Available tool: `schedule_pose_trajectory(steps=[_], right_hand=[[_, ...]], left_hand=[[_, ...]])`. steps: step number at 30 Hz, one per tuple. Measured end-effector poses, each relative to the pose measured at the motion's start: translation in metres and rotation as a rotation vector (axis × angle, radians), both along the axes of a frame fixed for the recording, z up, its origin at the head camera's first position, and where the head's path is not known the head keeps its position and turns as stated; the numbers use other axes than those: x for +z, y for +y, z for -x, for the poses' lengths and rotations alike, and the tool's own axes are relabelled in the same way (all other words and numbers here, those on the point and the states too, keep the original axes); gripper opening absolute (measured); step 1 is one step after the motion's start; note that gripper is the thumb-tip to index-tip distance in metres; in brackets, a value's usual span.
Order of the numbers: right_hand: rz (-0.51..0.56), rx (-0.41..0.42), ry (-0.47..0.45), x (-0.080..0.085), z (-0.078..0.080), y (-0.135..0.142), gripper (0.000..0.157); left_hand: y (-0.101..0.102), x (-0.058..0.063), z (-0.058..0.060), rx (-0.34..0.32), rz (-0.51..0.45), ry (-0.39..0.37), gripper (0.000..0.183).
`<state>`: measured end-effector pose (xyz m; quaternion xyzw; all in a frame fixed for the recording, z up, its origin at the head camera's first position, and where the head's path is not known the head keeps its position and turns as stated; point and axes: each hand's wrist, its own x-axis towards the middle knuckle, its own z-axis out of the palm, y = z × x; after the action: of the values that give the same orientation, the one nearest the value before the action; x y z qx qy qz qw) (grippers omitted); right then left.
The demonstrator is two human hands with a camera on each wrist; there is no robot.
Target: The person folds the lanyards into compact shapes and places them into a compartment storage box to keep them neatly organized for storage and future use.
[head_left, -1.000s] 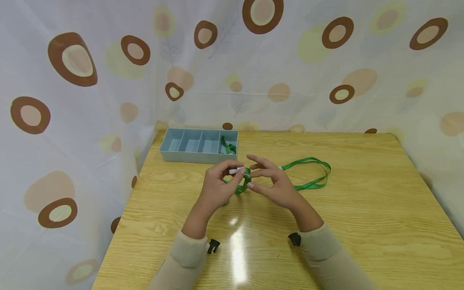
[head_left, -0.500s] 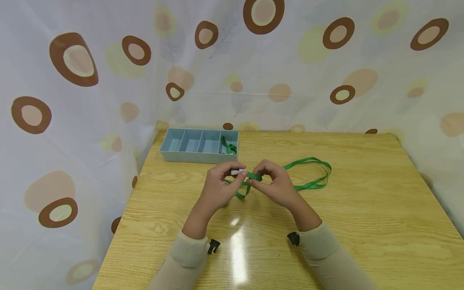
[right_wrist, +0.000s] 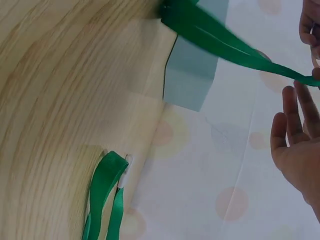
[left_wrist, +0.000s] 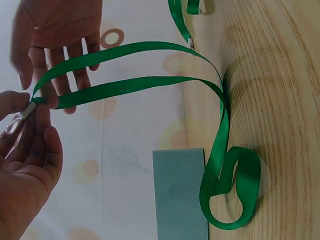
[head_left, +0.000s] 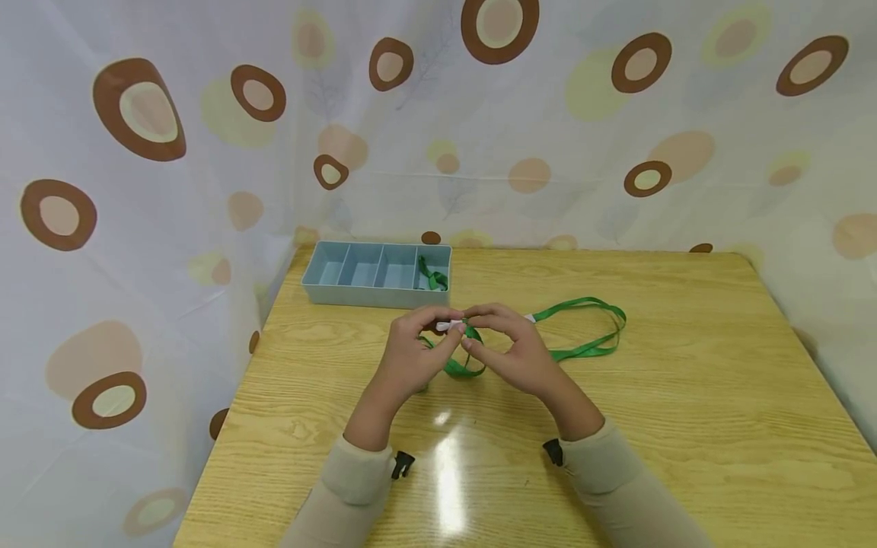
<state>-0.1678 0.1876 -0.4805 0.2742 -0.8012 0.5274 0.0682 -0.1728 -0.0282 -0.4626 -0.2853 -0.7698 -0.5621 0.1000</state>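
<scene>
A green ribbon lanyard (head_left: 463,371) with a white plastic fitting (head_left: 444,326) is up off the table between both hands. My left hand (head_left: 419,348) pinches it at the fitting. My right hand (head_left: 515,352) is beside that spot, its index finger and thumb apart. In the left wrist view, the right hand's fingers (left_wrist: 75,82) extend loosely by the ribbon, the index finger near the fitting. From there two strands (left_wrist: 145,82) run down to a coil lying on the wood. Whether the right fingertips touch the ribbon is unclear.
A second green lanyard (head_left: 603,350) lies looped on the wooden table (head_left: 685,396), right of the hands. At the back left stands a blue-grey box (head_left: 377,296) with several compartments; the rightmost holds a green ribbon (head_left: 435,278). Patterned cloth (head_left: 548,137) hangs behind.
My right hand closed on the green ribbon and drew it rightward half a second ago; now its fingers are apart again and the ribbon curves below. My left hand keeps its pinch.
</scene>
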Motion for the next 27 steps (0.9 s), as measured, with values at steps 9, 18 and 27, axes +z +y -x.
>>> schedule_pose_trajectory(steps=[9, 18, 27], right_hand=[[-0.003, 0.032, 0.026, -0.005, 0.003, -0.001, 0.014], [-0.011, 0.025, -0.008, -0.001, 0.003, -0.002, 0.012], [0.012, 0.002, -0.051, 0.002, 0.004, 0.013, 0.022]], left_hand=[[0.001, 0.001, -0.001, 0.005, 0.002, -0.031, 0.015], [-0.002, 0.001, 0.001, 0.019, -0.011, 0.002, 0.017], [-0.006, 0.003, 0.003, 0.071, -0.138, 0.001, 0.016]])
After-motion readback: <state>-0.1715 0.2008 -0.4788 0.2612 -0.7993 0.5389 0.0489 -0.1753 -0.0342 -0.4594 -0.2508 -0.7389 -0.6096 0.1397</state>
